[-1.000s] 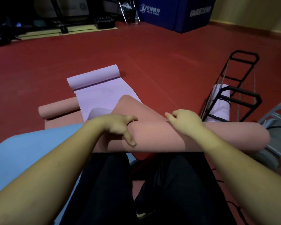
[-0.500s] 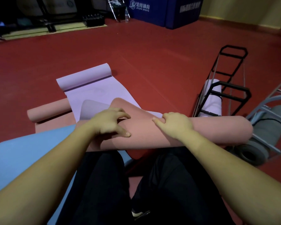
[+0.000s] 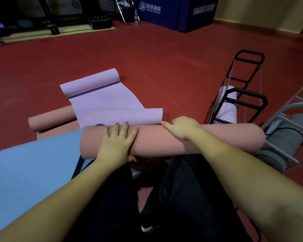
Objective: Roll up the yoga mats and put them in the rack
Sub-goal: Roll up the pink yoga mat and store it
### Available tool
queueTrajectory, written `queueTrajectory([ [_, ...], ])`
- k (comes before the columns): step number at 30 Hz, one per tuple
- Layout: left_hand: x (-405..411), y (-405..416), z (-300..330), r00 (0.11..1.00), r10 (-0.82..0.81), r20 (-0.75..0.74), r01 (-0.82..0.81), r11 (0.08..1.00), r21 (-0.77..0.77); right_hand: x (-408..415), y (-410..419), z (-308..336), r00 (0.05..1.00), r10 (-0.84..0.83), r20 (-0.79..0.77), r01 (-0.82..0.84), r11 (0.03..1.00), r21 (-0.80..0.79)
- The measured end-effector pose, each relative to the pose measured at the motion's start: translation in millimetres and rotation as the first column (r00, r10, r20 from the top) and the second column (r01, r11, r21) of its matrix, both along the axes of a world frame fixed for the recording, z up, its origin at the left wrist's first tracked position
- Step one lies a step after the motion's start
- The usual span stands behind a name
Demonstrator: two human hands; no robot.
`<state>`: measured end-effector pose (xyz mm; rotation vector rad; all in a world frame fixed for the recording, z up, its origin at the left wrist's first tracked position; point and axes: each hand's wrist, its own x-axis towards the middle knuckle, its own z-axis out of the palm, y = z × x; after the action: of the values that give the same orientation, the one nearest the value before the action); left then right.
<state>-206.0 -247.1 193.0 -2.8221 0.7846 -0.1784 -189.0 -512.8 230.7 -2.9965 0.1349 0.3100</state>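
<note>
Two bare hands rest on a thick rolled pink foam yoga mat (image 3: 164, 140) lying crosswise in front of the person's dark-trousered knees (image 3: 173, 198). The left hand (image 3: 117, 142) lies flat on top of the roll, fingers straight and spread, palm pressing down. The right hand (image 3: 182, 127) sits on the roll's far upper edge with fingers curled over it, index finger extended toward the near curled edge of the flat lilac yoga mat (image 3: 108, 103); whether it really grips cannot be told. The pink roll looks fully wound, its right end near the black wire mat rack (image 3: 241, 100), which already holds a rolled white mat (image 3: 228, 105). A light blue mat (image 3: 33, 163) lies at left, and a second pink mat (image 3: 49, 117) sits half under the lilac one, rolled at its far end. A grey rolled mat (image 3: 287, 138) lies in a grey metal frame (image 3: 290, 117) at far right.

Step in hand, likely: finish tightening the roll, then lift it to the rack. To do it well, keep even downward pressure from both hands so the ends stay flush, hold the loose outer flap down so it cannot spring open, grip well apart near both ends before lifting, and avoid dragging the lilac mat's edge along.
</note>
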Motion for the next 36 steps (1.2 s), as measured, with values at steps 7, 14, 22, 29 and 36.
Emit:
queueTrajectory([
  [7,7,-1,20,0.999,-0.02,-0.03,0.02,1.0,0.007,3,2,16,0.995,-0.039,-0.094,0.042,0.999,0.031],
  [14,-3,18,79,0.991,-0.1,-0.084,0.1,0.995,-0.005,3,6,52,0.972,-0.024,-0.232,0.053,0.991,0.12],
  [22,-12,29,86,0.904,-0.099,-0.415,0.065,0.993,-0.096,-1,17,40,0.922,0.049,-0.385,0.042,0.974,0.223],
  [29,15,25,85,0.775,-0.053,-0.63,-0.072,0.983,-0.172,-1,9,22,0.995,0.084,0.056,-0.088,0.993,0.08],
  [36,46,18,90,0.543,-0.007,-0.84,-0.286,0.939,-0.193,-37,10,13,0.976,0.113,0.188,-0.126,0.991,0.055],
])
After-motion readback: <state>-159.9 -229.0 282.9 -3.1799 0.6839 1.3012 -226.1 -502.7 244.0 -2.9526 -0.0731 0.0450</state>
